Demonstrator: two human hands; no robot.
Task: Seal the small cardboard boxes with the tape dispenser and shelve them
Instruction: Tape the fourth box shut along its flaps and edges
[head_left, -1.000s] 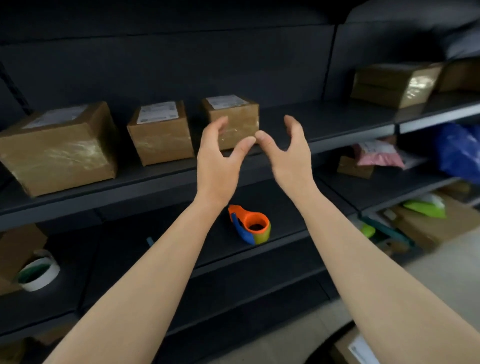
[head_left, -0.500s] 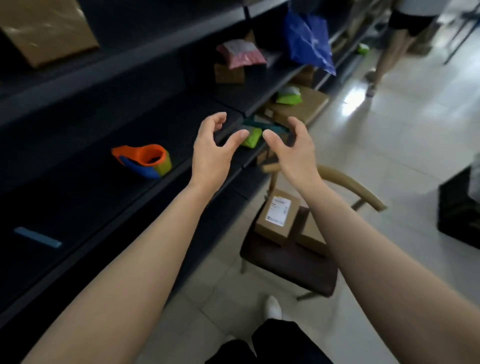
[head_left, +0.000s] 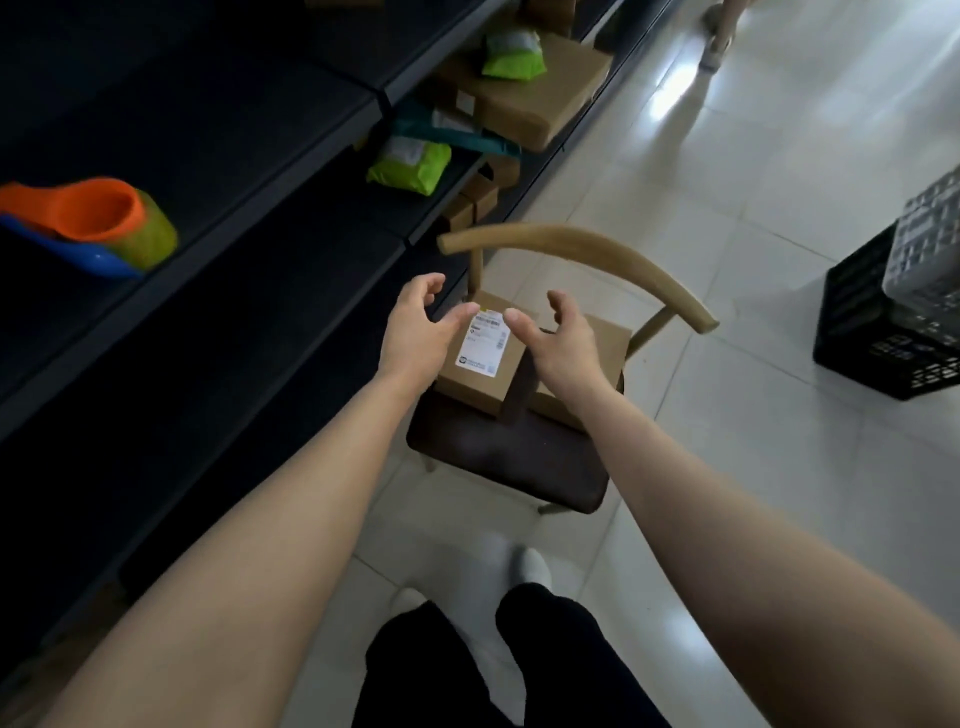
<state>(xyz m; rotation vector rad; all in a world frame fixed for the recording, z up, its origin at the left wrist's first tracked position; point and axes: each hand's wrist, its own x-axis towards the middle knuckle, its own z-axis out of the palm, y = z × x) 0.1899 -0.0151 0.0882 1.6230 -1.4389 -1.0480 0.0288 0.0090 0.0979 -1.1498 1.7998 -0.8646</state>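
A small cardboard box (head_left: 480, 371) with a white label lies on the dark seat of a wooden chair (head_left: 509, 457). A second box (head_left: 605, 348) lies beside it, partly hidden by my right hand. My left hand (head_left: 418, 335) hovers over the labelled box's left side, fingers spread and empty. My right hand (head_left: 558, 340) hovers over its right side, also spread and empty. Whether the fingertips touch the box is unclear. The orange and blue tape dispenser (head_left: 91, 226) lies on the dark shelf (head_left: 249, 171) at the left.
Green packets (head_left: 410, 166) and a large cardboard box (head_left: 535, 93) fill the lower shelves beyond the chair. A black crate (head_left: 883, 332) stands on the tiled floor at right. A person's foot (head_left: 717, 39) is at the top. My own feet are below.
My view has swung from the upper shelf down to the chair. Both hands have dropped from the shelved boxes to just over the labelled box on the seat.
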